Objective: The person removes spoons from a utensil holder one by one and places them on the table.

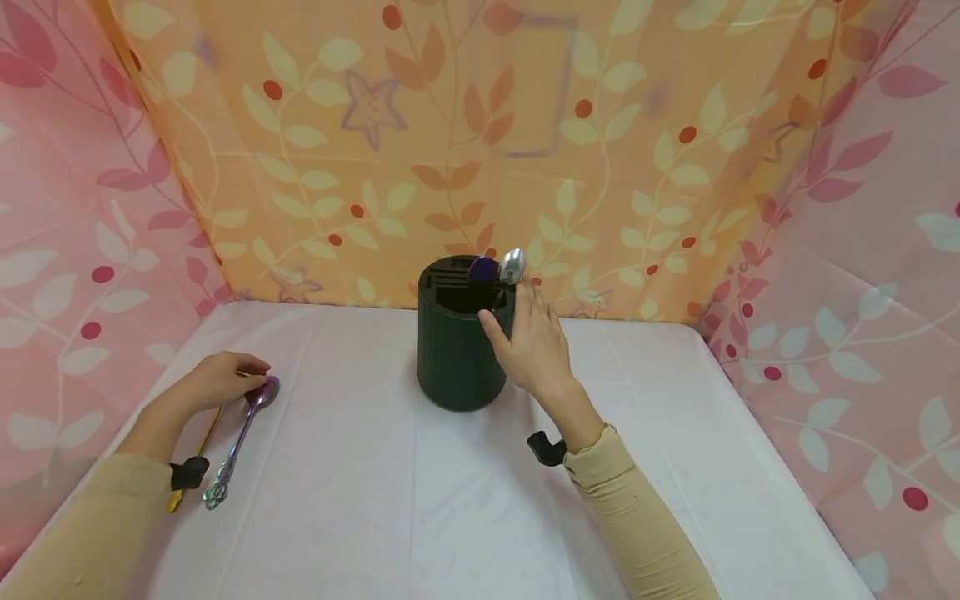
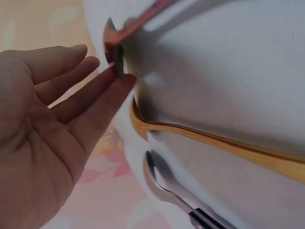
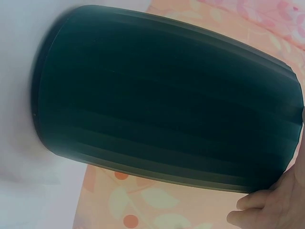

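At the table's left, my left hand [image 1: 217, 383] touches the bowl end of a purple spoon [image 1: 242, 442] with an ornate handle. In the left wrist view its fingers [image 2: 102, 100] are fairly straight at that bowl. A gold spoon [image 2: 200, 136] and a silver spoon [image 2: 164, 193] lie beside it; the forearm hides the silver one from the head view. My right hand [image 1: 536, 342] rests at the right rim of a dark green ribbed utensil holder [image 1: 461, 358], its fingers extended. A purple spoon [image 1: 483, 269] and a silver spoon [image 1: 513, 265] stand bowl-up in the holder.
A white cloth covers the table [image 1: 337, 500]. Behind it hangs an orange leaf-patterned curtain [image 1: 300, 183], with pink patterned curtains [image 1: 847, 275] at both sides. The holder has a large front opening and narrow slots at the back.
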A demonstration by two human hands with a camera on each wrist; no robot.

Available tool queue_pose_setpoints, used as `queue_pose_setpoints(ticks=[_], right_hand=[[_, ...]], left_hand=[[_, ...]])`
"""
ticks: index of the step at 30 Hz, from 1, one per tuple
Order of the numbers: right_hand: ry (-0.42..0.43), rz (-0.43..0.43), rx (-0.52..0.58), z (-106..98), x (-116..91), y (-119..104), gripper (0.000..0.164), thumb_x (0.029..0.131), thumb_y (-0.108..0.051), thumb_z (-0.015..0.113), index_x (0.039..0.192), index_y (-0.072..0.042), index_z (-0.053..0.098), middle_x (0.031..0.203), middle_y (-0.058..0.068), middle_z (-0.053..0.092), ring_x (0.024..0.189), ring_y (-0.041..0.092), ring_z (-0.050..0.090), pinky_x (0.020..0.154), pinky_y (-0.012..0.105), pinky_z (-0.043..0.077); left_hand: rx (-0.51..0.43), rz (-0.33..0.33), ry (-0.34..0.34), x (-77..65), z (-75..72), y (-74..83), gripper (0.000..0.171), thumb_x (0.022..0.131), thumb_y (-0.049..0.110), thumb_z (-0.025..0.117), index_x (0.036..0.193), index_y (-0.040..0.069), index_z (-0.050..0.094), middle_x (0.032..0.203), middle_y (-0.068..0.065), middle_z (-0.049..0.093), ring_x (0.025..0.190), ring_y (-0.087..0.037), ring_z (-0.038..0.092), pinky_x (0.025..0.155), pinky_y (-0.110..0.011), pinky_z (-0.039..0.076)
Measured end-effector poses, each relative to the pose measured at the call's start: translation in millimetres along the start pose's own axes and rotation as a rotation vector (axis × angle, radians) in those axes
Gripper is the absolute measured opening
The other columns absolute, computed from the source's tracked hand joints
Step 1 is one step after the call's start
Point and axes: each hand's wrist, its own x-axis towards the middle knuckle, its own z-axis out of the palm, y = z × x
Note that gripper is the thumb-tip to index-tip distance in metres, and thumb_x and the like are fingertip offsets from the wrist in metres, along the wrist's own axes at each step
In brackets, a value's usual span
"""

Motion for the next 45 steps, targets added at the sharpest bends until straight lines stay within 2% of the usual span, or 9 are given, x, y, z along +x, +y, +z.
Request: queue_pose_setpoints(ticks=[5,12,17,23,26,32,36,40,45], right_hand=[[0.003,-0.001,-0.006,0,0,0,0.094,0.103,-0.072,0.029,0.166,-0.003,0.014,0.171,0.017,0.022,0.158,0.035,0.02,0.127,0.061,0.016],[0.009,-0.001,-0.004,1,0,0,0.093,0.104,-0.071,0.029,0.166,-0.003,0.015,0.171,0.017,0.023,0.158,0.036,0.021,0.127,0.06,0.016],[0.006,0.002,0.001,1,-1,0,0.093,0.103,-0.072,0.029,0.166,-0.005,0.013,0.172,0.015,0.02,0.158,0.034,0.02,0.127,0.06,0.015],[0.013,-0.003,-0.001,2,-1,1,0.095,0.103,-0.073,0.028,0.166,-0.004,0.015,0.171,0.016,0.022,0.158,0.036,0.021,0.127,0.06,0.016],[0.017,-0.007,-0.001,2,0,1,0.095,0.103,-0.074,0.028,0.165,-0.003,0.017,0.17,0.018,0.024,0.157,0.036,0.021,0.127,0.061,0.016],[0.012,0.0,0.003,1,-1,1,0.093,0.103,-0.072,0.029,0.165,-0.004,0.016,0.171,0.016,0.023,0.158,0.034,0.02,0.127,0.059,0.014],[0.011,0.002,-0.001,1,-1,2,0.094,0.103,-0.073,0.028,0.165,-0.003,0.016,0.17,0.017,0.024,0.158,0.035,0.02,0.127,0.06,0.015],[0.008,0.003,-0.005,1,-2,1,0.095,0.102,-0.074,0.027,0.165,-0.004,0.016,0.171,0.017,0.023,0.158,0.035,0.02,0.127,0.06,0.015],[0.015,-0.002,0.007,1,-1,1,0.094,0.103,-0.073,0.03,0.166,-0.005,0.015,0.171,0.017,0.024,0.158,0.036,0.02,0.127,0.06,0.015]], left_hand=[[0.021,0.005,-0.016,-2.1,-2.8,12.1,0.045,0.102,0.02,0.066,0.132,-0.013,0.06,0.126,-0.037,0.063,0.117,-0.056,0.06,0.093,-0.064,0.054],[0.039,0.063,0.068,-4.7,-13.2,40.5,0.054,0.105,0.026,0.062,0.143,-0.011,0.051,0.135,-0.042,0.055,0.12,-0.061,0.056,0.098,-0.072,0.048],[-0.025,0.122,0.152,-6.2,-20.4,70.2,0.057,0.107,0.025,0.061,0.15,-0.009,0.044,0.146,-0.038,0.047,0.123,-0.062,0.053,0.101,-0.073,0.045],[-0.093,0.215,0.312,-8.9,-25.5,110.5,0.056,0.105,0.021,0.063,0.155,0.004,0.045,0.152,-0.029,0.047,0.126,-0.057,0.052,0.102,-0.072,0.044],[-0.12,0.287,0.402,-7.9,-26.3,130.5,0.054,0.103,0.015,0.066,0.153,0.005,0.048,0.151,-0.027,0.05,0.127,-0.053,0.054,0.103,-0.07,0.045],[-0.19,0.434,0.599,0.3,-20.6,170.6,0.054,0.096,0.002,0.073,0.147,-0.001,0.055,0.147,-0.021,0.056,0.127,-0.041,0.057,0.102,-0.058,0.05],[-0.265,0.489,0.684,7.3,-11.2,194.7,0.053,0.094,-0.002,0.074,0.144,0.0,0.059,0.142,-0.019,0.06,0.131,-0.035,0.057,0.102,-0.054,0.052],[-0.354,0.53,0.722,15.2,-2.4,216.6,0.051,0.094,-0.003,0.074,0.143,0.002,0.061,0.14,-0.017,0.062,0.131,-0.032,0.058,0.104,-0.056,0.052],[-0.434,0.587,0.715,26.4,6.5,242.6,0.05,0.094,-0.003,0.073,0.142,0.003,0.062,0.141,-0.015,0.062,0.128,-0.029,0.059,0.105,-0.055,0.052]])
